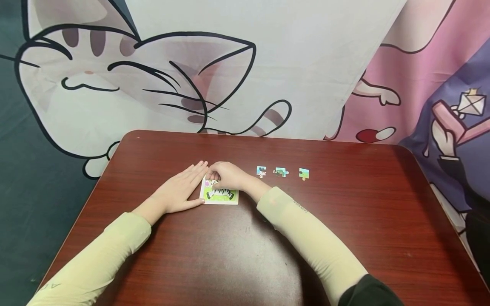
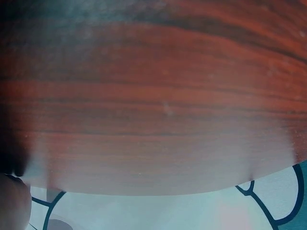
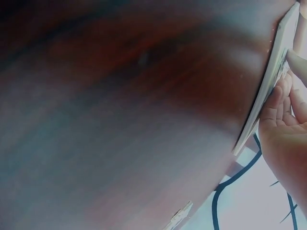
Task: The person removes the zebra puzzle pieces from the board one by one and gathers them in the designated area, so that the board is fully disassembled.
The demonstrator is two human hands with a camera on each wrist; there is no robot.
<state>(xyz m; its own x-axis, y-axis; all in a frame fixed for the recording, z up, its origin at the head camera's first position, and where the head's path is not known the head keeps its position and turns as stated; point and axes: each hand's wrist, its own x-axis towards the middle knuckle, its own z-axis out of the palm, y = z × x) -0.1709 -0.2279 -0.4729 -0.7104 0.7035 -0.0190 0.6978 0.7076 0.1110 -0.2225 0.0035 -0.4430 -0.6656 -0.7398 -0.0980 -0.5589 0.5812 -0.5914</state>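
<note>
A small jigsaw board (image 1: 221,201) with a white border and a zebra picture on green lies on the table. My left hand (image 1: 179,189) rests flat along its left side, fingers straight, thumb at the lower left corner. Over the upper part of the board, my right hand (image 1: 229,175) bends its fingers down to the picture and covers the top. In the right wrist view, the right hand's thumb and curled fingers (image 3: 283,98) meet the face of the board. Whether they pinch a puzzle piece is hidden. The left wrist view holds mostly tabletop.
Right of the hands, three loose puzzle pieces lie in a row: a left one (image 1: 261,171), a middle one (image 1: 281,172) and a right one (image 1: 304,174). The brown wooden table (image 1: 344,221) has rounded far corners. A cartoon cat curtain (image 1: 306,63) hangs behind it.
</note>
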